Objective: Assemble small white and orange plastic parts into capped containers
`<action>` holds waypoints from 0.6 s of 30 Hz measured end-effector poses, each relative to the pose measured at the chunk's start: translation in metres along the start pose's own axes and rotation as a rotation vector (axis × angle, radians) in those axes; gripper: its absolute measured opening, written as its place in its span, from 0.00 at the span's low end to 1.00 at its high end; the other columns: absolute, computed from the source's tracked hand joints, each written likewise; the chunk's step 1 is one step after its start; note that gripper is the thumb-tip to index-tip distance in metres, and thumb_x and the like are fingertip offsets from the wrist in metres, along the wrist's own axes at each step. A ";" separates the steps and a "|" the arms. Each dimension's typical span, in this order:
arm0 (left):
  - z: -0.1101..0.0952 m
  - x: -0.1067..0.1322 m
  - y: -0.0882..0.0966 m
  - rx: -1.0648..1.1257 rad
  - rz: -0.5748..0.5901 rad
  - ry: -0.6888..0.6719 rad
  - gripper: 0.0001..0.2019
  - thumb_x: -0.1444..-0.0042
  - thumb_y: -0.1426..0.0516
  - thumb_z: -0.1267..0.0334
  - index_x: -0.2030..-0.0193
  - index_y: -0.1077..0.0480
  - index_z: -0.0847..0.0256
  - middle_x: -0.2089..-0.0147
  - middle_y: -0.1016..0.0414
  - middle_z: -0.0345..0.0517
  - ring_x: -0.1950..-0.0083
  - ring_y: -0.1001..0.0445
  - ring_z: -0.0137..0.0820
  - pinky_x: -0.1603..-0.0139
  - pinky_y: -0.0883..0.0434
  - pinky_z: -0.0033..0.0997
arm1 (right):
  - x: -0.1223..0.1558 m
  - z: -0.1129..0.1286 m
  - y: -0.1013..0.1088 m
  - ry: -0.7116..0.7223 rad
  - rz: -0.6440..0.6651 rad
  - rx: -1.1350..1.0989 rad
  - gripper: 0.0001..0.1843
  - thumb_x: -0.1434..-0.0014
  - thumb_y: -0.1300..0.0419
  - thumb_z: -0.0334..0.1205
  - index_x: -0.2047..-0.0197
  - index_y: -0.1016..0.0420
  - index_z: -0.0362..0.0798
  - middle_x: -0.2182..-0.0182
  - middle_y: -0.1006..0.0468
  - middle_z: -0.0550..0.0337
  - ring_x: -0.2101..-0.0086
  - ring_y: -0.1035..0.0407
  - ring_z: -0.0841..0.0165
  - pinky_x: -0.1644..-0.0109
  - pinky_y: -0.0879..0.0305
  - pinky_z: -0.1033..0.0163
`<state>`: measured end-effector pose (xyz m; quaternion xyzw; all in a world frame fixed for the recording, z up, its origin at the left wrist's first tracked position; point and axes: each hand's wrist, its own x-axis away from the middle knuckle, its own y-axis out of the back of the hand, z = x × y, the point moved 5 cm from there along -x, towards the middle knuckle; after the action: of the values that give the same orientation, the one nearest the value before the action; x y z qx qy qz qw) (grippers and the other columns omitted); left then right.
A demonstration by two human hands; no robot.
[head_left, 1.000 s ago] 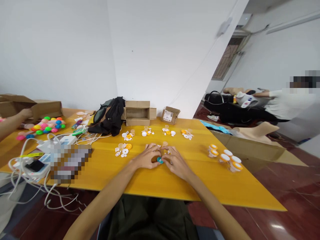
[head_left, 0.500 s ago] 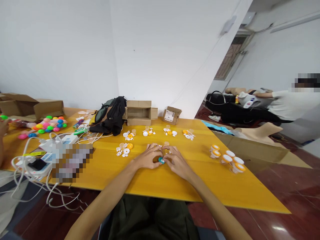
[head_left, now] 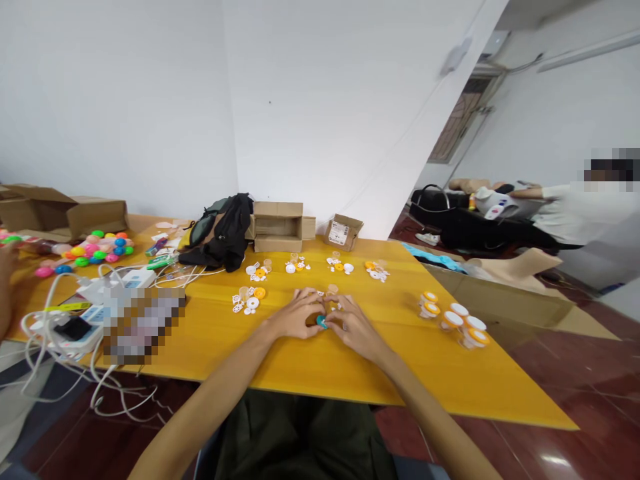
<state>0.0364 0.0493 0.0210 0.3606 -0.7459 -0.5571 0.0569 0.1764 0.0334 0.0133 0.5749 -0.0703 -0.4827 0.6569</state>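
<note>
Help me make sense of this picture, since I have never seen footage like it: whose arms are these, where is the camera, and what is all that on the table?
There is no machine here. The camera sits on a person's head and looks forward and down, so the two bare arms coming up from the bottom edge are that person's own. The left hand and right hand meet over a yellow table and pinch a small teal disc between their fingertips. Beyond them lie small groups of white and orange plastic parts, and to the right a cluster of finished pieces with orange rims. At the far edge stand a cardboard box and a black bag. On the left are coloured balls and white cables. Another person sits in the background on the right.
</note>
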 end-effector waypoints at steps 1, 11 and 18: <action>0.000 0.000 0.000 0.001 -0.002 0.000 0.06 0.45 0.40 0.62 0.60 0.28 0.57 0.49 0.28 0.49 0.44 0.38 0.43 0.44 0.40 0.47 | 0.000 0.000 0.000 0.003 -0.003 0.000 0.09 0.40 0.43 0.31 0.66 0.22 0.53 0.48 0.27 0.52 0.46 0.34 0.57 0.45 0.36 0.46; -0.001 0.001 0.000 0.031 -0.002 0.007 0.11 0.47 0.41 0.64 0.55 0.30 0.55 0.48 0.29 0.47 0.43 0.38 0.43 0.42 0.41 0.45 | 0.004 -0.026 0.011 -0.114 -0.177 -0.001 0.09 0.39 0.46 0.36 0.67 0.25 0.53 0.54 0.24 0.53 0.52 0.30 0.58 0.47 0.33 0.48; 0.002 -0.001 -0.002 0.026 -0.014 0.062 0.16 0.50 0.35 0.53 0.57 0.31 0.55 0.49 0.30 0.48 0.44 0.38 0.43 0.44 0.41 0.46 | 0.012 -0.043 0.011 -0.194 -0.186 0.032 0.10 0.38 0.46 0.39 0.65 0.23 0.52 0.56 0.24 0.52 0.53 0.29 0.57 0.48 0.31 0.48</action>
<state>0.0369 0.0511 0.0192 0.3835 -0.7485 -0.5363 0.0715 0.2165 0.0526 0.0021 0.5400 -0.0875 -0.5935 0.5903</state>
